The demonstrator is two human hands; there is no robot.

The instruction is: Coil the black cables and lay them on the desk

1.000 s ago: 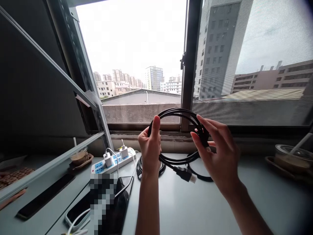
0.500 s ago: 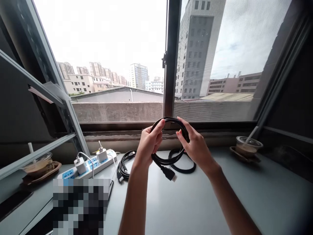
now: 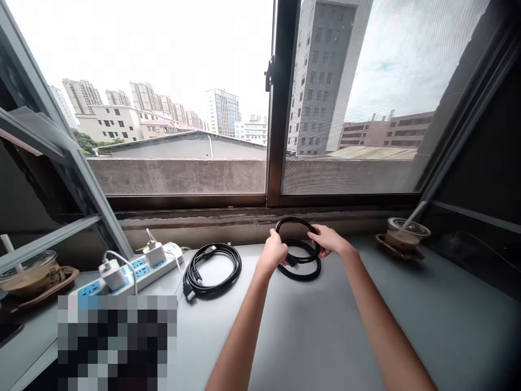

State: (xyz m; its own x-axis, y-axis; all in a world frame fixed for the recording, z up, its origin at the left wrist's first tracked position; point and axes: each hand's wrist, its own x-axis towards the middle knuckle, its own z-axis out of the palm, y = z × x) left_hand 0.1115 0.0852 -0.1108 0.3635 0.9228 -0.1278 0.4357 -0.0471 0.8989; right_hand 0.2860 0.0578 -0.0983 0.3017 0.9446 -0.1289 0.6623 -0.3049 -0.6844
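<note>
My left hand [image 3: 275, 250] and my right hand [image 3: 328, 239] are closed on opposite sides of a coiled black HDMI cable [image 3: 293, 220]. The held coil is tilted up just above the back of the table, and its dark plug hangs at the lower left of the loop. Behind and below it, a second black coil [image 3: 301, 277] lies on the table; I cannot tell whether the two touch. To the left rests another coiled black cable [image 3: 238, 270], its plugs on the near left side of the ring.
A white power strip [image 3: 150, 278] with two chargers stands on the left of the table [image 3: 325, 336]. Cups with straws stand at the far left [image 3: 32, 271] and the right [image 3: 407, 231]. A metal frame [image 3: 87, 168] rises at left; a window spans the back.
Both hands have carried the held coil away from me and lower, over the coil at the back. The view has shifted, and the left coil is now fully visible.
</note>
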